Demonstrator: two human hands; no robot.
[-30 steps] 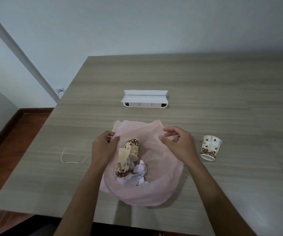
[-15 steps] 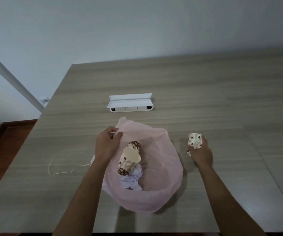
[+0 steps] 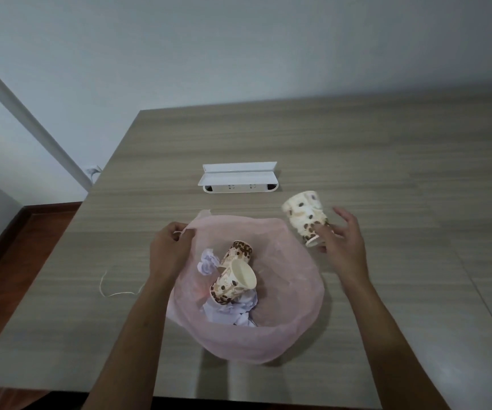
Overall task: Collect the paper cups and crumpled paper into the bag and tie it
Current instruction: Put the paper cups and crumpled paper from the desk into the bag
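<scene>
A pink plastic bag (image 3: 247, 347) lies open on the wooden table (image 3: 386, 161). Inside it are two bean-patterned paper cups (image 3: 234, 284) on their sides and pale crumpled paper (image 3: 230, 310). My left hand (image 3: 170, 250) pinches the bag's far left rim. A third paper cup (image 3: 304, 216) is tilted in the air just above the bag's right rim. My right hand (image 3: 343, 247) holds it by its base, thumb on the cup, the other fingers spread.
A white socket box (image 3: 238, 180) with a raised lid sits behind the bag. A thin pale string (image 3: 114, 292) lies left of my left forearm. The table's left edge drops to a dark wood floor (image 3: 8, 250).
My right hand let go of the bag's rim, took the cup standing to the right and lifted it up toward the bag. The left hand kept its hold.
</scene>
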